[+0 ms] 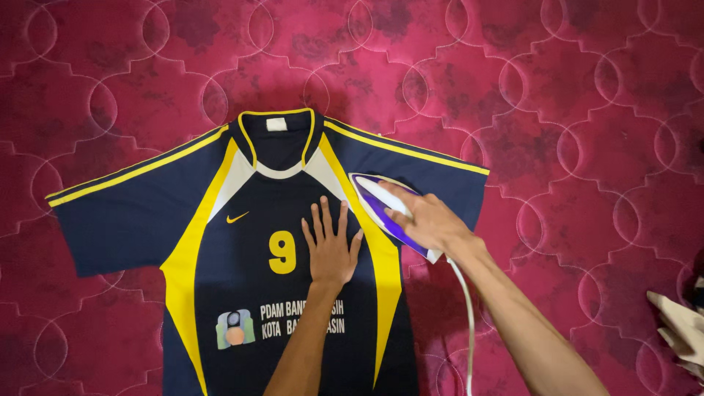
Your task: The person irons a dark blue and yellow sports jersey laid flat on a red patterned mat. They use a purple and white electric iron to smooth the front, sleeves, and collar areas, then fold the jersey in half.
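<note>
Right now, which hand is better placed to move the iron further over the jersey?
Right. The right hand grips the purple-white iron on the jersey; the left hand lies flat on the fabric.

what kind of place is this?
Probably a home, with ironing done on a soft quilted surface rather than a board. A navy and yellow jersey lies flat on a crimson patterned quilted covering, and the right hand grips a corded purple-and-white iron.

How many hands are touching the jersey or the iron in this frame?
2. The left hand lies flat on the chest of the navy and yellow jersey. The right hand grips the purple and white iron on the jersey's shoulder.
</note>
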